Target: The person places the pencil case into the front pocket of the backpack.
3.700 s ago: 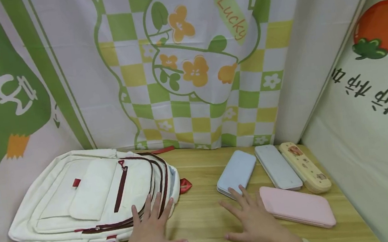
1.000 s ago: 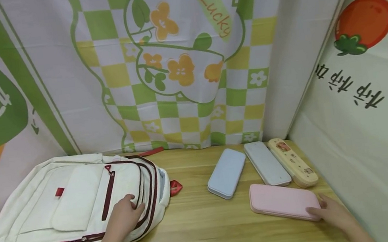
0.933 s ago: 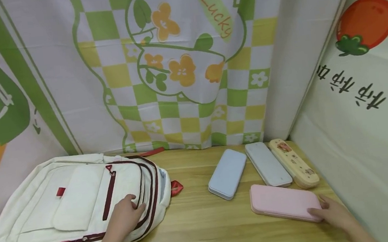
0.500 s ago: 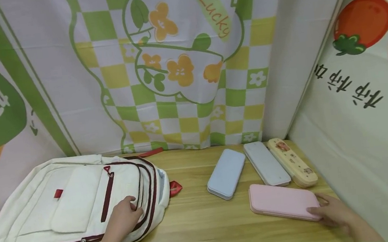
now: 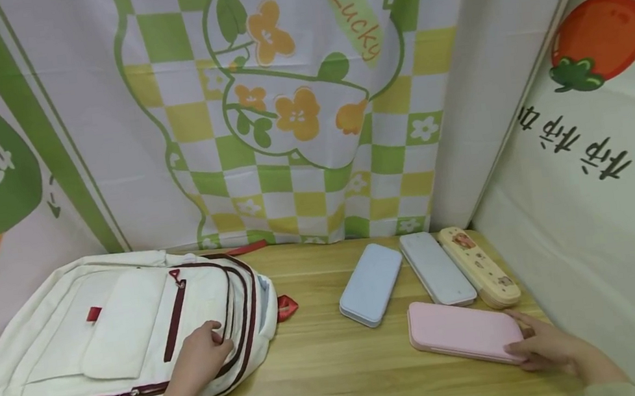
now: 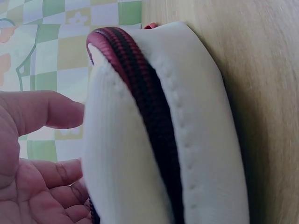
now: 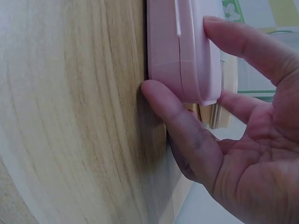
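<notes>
A pink pencil case lies flat on the wooden table at the right. My right hand grips its right end. In the right wrist view, the right thumb presses on the lid, and a finger reaches to the bottom edge by the table. A white backpack with dark red zippers lies at the left. My left hand rests on its front near the curved zippers, fingers loosely bent. The left wrist view shows that hand's fingertips right at the padded edge of the backpack.
Behind the pink case lie a blue case, a grey case and a yellow case with bear pictures. A checked curtain hangs along the back of the table, with printed cloth on both sides.
Both hands were spread over the middle. The left went onto the backpack, the right to the pink pencil case's end, where its fingers recently shifted around the corner. The cases stay in place.
</notes>
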Motion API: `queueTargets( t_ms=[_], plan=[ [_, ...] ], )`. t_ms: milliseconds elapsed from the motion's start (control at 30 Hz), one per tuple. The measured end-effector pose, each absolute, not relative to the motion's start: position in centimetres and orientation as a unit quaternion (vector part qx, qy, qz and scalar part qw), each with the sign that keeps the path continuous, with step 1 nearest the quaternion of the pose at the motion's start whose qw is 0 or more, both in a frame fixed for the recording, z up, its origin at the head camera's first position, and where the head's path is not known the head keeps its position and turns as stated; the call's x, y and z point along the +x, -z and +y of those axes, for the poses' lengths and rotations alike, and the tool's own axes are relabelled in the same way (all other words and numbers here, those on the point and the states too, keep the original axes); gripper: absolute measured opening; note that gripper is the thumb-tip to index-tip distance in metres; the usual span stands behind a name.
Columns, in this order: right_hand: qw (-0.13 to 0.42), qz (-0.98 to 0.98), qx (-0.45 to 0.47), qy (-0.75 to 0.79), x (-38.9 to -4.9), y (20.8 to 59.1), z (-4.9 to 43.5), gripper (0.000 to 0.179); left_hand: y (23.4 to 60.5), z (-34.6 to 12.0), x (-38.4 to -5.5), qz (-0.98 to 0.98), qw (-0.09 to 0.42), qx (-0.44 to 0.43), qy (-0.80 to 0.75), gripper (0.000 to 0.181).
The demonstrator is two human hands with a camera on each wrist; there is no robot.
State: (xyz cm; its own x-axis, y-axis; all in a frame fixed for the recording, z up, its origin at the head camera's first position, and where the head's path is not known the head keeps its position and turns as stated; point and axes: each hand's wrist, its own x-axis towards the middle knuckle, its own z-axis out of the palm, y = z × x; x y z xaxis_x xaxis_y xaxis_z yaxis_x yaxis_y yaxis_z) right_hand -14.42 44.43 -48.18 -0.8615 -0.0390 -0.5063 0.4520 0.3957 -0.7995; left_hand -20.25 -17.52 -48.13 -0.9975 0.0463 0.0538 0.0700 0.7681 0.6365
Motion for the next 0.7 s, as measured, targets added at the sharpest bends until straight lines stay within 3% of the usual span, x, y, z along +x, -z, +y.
queueTargets(
  t_ms=[333, 700],
  plan=[
    [0.215, 0.792, 0.125, 0.557, -14.0, 48.7, 44.4, 0.100, 47.8, -17.5, -20.5, -0.953, 0.003, -0.031, 0.302, 0.020],
    [0.136, 0.807, 0.126, 0.561, -12.6, 49.7, 43.8, 0.097, 47.1, -17.9, -20.5, -0.953, 0.020, -0.028, 0.301, 0.019]
  ],
)
